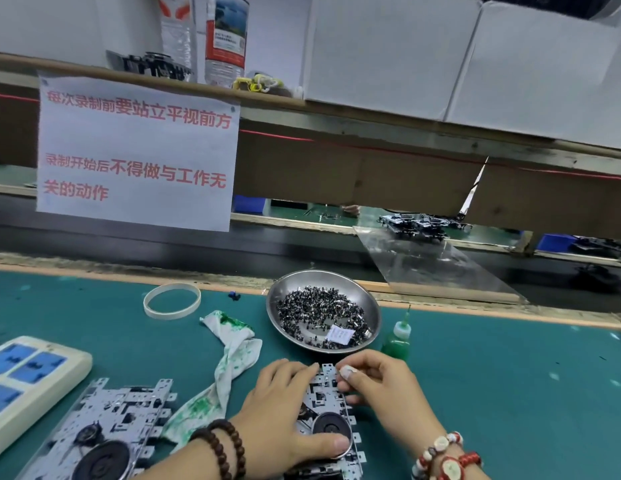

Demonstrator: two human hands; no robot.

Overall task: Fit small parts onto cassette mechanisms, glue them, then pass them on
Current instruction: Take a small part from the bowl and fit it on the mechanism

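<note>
A metal cassette mechanism (328, 407) with a black flywheel lies on the green mat at the bottom centre. My left hand (281, 410) holds it, fingers over its left edge and thumb on its near end by the flywheel. My right hand (378, 386) has curled fingers pinched together over the mechanism's far end; whatever small part they hold is hidden. Just beyond, a steel bowl (278, 299) holds several small black parts and a white sachet. A green glue bottle (397, 337) stands to the bowl's right. A stack of mechanisms (101, 431) lies at the lower left.
A white rag stained green (229, 365) lies between the stack and my left hand. A power strip (28, 379) sits at the left edge, a white rubber ring (172, 301) behind it. A clear plastic sheet (437, 265) slopes onto the conveyor beyond the mat; a paper notice (139, 154) hangs above.
</note>
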